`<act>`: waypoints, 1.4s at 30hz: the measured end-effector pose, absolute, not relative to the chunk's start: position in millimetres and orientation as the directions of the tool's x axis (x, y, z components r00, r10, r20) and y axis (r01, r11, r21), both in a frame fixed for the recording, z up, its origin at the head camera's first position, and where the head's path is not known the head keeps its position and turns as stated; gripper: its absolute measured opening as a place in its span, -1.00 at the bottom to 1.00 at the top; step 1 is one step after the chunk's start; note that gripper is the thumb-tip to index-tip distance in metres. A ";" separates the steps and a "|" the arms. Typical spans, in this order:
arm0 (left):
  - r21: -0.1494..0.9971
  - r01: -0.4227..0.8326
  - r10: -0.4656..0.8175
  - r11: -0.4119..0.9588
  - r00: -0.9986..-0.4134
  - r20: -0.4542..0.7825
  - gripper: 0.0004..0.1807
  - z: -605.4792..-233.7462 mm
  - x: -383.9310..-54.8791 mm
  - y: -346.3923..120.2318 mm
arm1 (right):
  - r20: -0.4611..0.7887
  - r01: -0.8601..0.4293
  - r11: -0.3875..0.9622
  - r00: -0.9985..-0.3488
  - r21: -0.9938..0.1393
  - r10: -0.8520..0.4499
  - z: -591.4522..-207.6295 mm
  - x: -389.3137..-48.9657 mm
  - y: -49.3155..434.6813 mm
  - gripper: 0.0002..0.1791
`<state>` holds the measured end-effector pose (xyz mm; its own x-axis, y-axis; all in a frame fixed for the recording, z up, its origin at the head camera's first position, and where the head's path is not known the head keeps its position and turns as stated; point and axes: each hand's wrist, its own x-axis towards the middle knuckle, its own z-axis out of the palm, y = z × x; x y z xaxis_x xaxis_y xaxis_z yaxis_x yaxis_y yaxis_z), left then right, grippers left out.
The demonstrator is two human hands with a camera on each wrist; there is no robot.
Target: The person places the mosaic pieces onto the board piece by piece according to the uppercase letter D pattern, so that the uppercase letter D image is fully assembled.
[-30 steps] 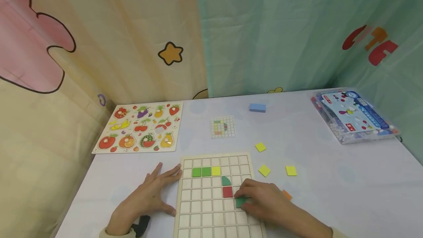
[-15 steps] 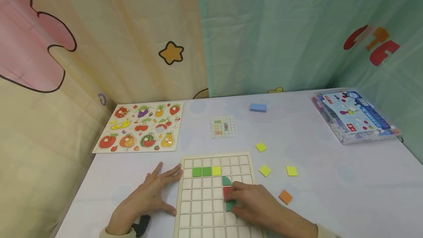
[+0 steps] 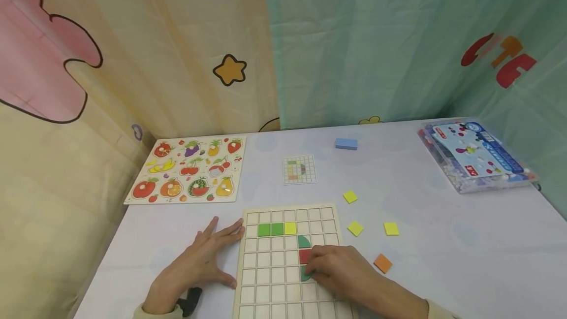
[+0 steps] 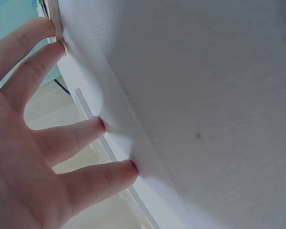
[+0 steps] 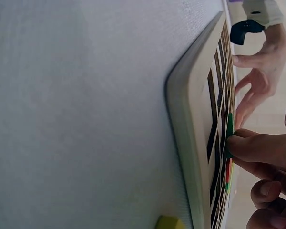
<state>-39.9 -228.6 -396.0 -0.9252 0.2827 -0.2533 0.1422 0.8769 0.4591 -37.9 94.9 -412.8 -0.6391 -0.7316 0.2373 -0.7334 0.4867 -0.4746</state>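
A light wooden grid board [image 3: 264,293] lies on the table before me. In the head view my right hand [image 3: 345,274] reaches over its right side, with thumb and fingers pinching a dark green quarter-circle tile [image 3: 304,273] at a cell just below a red square tile [image 3: 304,256]. The right wrist view shows the green tile [image 5: 229,123] at the thumb tip, low over the grid. Another dark green quarter-circle [image 3: 303,241] sits above the red one. My left hand [image 3: 199,259] is spread at the board's left edge, with thumb and fingertips touching it.
Two green square tiles [image 3: 270,230] and a yellow tile [image 3: 290,228] fill cells in an upper row. Loose yellow tiles [image 3: 355,228] and an orange tile [image 3: 383,263] lie right of the board. Behind are a pattern card [image 3: 299,170], blue block [image 3: 346,143], fruit puzzle [image 3: 186,171] and plastic box [image 3: 478,154].
My right hand has carried the green quarter-circle left into the column under the red tile, and the tile has turned slightly. The orange tile came into full view. My left hand stayed still.
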 end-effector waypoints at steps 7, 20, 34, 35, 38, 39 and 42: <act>0.467 0.153 0.295 0.871 -0.923 -0.247 0.19 -395.6 -40.1 -228.6 | 0.214 -0.728 0.488 -0.637 -0.482 -0.740 -411.1 -40.0 94.4 -0.86; 0.475 0.175 0.316 0.862 -0.919 -0.235 0.20 -396.3 -39.9 -229.0 | 0.276 -0.797 0.395 -0.549 -0.457 -0.789 -410.4 -38.1 106.6 -0.76; 0.448 0.149 0.288 0.881 -0.922 -0.260 0.20 -392.9 -42.2 -226.5 | 0.063 -0.544 0.614 -0.775 -0.572 -0.628 -402.6 -23.7 165.6 -0.74; 0.447 0.147 0.285 0.882 -0.923 -0.260 0.20 -393.2 -42.2 -226.5 | 0.018 -0.512 0.643 -0.790 -0.570 -0.613 -401.4 -22.8 169.3 -0.75; 0.446 0.151 0.288 0.882 -0.923 -0.257 0.20 -394.2 -42.3 -227.1 | -0.074 -0.451 0.688 -0.805 -0.569 -0.588 -402.3 -19.8 180.5 -0.75; 0.446 0.156 0.291 0.881 -0.923 -0.253 0.20 -394.4 -42.1 -227.5 | -0.092 -0.444 0.695 -0.804 -0.566 -0.588 -403.3 -18.9 183.9 -0.74; 0.452 0.166 0.301 0.877 -0.921 -0.246 0.19 -394.4 -41.6 -228.4 | -0.132 -0.439 0.699 -0.788 -0.565 -0.602 -406.6 -16.1 192.2 -0.76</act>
